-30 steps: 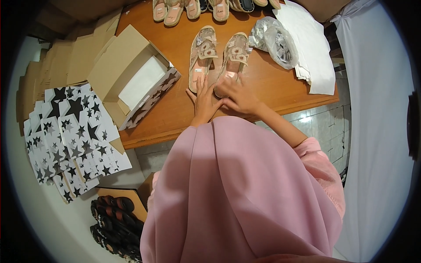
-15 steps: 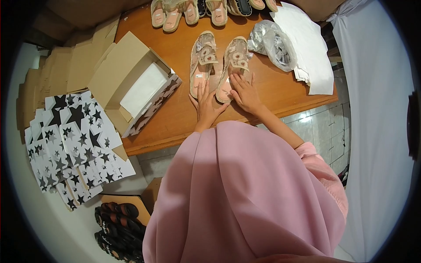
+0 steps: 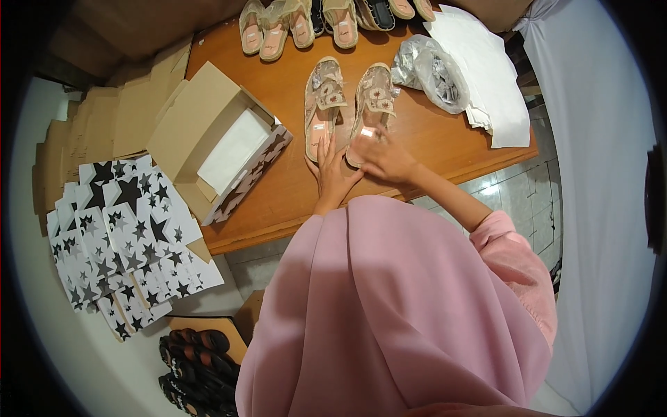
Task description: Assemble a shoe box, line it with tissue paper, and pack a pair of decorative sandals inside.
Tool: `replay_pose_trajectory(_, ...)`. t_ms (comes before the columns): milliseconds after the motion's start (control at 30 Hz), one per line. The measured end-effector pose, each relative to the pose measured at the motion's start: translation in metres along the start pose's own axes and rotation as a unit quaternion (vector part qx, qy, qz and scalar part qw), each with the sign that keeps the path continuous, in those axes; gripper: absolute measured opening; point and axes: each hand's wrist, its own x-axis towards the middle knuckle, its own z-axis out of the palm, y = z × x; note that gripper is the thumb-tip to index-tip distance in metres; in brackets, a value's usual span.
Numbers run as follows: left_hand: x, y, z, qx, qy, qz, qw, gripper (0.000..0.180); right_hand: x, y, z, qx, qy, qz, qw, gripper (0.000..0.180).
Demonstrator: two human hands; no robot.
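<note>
Two beige mule slippers with sheer floral uppers and pink insoles lie side by side on the wooden table, toes pointing away from me. My left hand (image 3: 333,175) rests on the heel of the left slipper (image 3: 322,115), its fingers stretched out and the thumb reaching toward the right slipper (image 3: 370,104). Over the insole of that right slipper lies my right hand (image 3: 387,157), with its fingers apart and slightly blurred; they hide part of the heel. Neither hand lifts anything.
An open shoebox (image 3: 260,156) with white paper inside stands left of the slippers. Star-patterned box blanks (image 3: 132,229) are stacked beyond it. More slippers (image 3: 301,26) line the far edge. A plastic bag (image 3: 441,80) and white paper sheets (image 3: 486,76) lie right. Black sandals (image 3: 198,368) sit lower left.
My right hand has shifted on the right slipper's insole, its fingers now less flat and blurred. My left hand stays at the left slipper's heel. The whole view has shifted slightly.
</note>
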Motion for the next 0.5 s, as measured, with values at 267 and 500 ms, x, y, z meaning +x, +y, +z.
replay_pose_trajectory(267, -0.001, -0.003, 0.002, -0.031, 0.018, 0.013, 0.999, 0.06, -0.002, -0.004, -0.004, 0.021, 0.024, -0.033, 0.999, 0.047)
replay_pose_trajectory(500, 0.003, 0.013, -0.006, 0.075, -0.006, 0.001, 0.997, 0.056, -0.012, 0.023, -0.02, 0.053, 0.232, 0.166, 0.957, 0.032)
